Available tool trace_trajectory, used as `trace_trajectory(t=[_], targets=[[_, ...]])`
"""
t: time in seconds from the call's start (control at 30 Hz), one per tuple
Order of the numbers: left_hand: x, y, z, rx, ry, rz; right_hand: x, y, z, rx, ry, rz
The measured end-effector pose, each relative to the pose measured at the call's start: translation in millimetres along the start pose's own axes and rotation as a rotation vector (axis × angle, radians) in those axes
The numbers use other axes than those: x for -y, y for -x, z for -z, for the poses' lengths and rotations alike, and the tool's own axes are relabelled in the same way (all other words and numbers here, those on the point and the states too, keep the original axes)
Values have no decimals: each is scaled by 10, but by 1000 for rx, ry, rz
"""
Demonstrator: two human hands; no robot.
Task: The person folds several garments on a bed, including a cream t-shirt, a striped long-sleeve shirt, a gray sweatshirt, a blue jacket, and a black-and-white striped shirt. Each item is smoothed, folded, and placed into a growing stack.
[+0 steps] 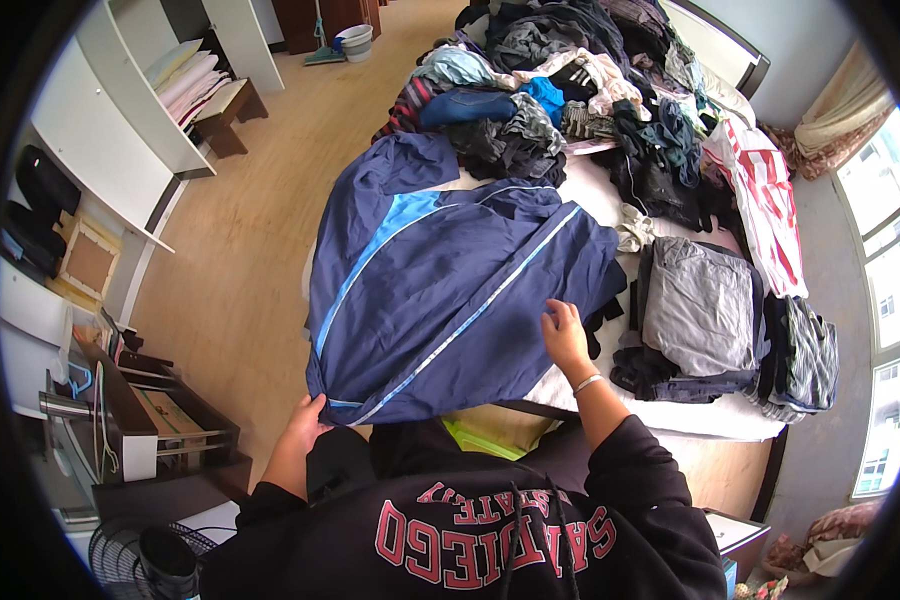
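A navy jacket with light-blue panels and white piping lies spread over the front of the bed, some creases across it. My left hand pinches its lower left corner at the bed's near edge, fingers partly hidden by the cloth. Over the jacket's right side is my right hand, fingers loosely bent with nothing held; whether it touches the fabric I cannot tell. To the right of that hand stands a stack of folded clothes, a grey garment on top.
A large heap of mixed clothes covers the far end of the bed. A red-and-white striped bag lies at right, beyond another folded pile. At left are a dark open drawer unit and a black fan.
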State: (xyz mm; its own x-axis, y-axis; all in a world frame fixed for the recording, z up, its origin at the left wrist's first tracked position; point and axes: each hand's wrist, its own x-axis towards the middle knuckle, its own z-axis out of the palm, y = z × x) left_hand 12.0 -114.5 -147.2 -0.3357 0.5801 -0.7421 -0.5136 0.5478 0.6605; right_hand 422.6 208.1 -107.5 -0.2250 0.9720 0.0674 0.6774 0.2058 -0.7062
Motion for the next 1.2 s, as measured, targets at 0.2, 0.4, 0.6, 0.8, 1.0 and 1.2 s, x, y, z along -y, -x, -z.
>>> trace_trajectory(t=[0.2,0.4,0.6,0.8,1.0,1.2], targets=[[139,-445,246,-338,-308,-32,309,35,-280,422,175,273],[-968,-1249,-21,-366,-152,-598,185,110,-545,490,185,125],[-2110,-1952,-594,-358,-194,-297,65,108,-516,599,168,15],[-2311,-2727,-690,-401,-323,-95,83,140,-458,536,29,22],[-2149,-2997,-369,-212,-145,76,63,246,-243,474,-164,-269],[-2897,-1990,-772,166,294,-244,45,326,-196,401,-398,-474]])
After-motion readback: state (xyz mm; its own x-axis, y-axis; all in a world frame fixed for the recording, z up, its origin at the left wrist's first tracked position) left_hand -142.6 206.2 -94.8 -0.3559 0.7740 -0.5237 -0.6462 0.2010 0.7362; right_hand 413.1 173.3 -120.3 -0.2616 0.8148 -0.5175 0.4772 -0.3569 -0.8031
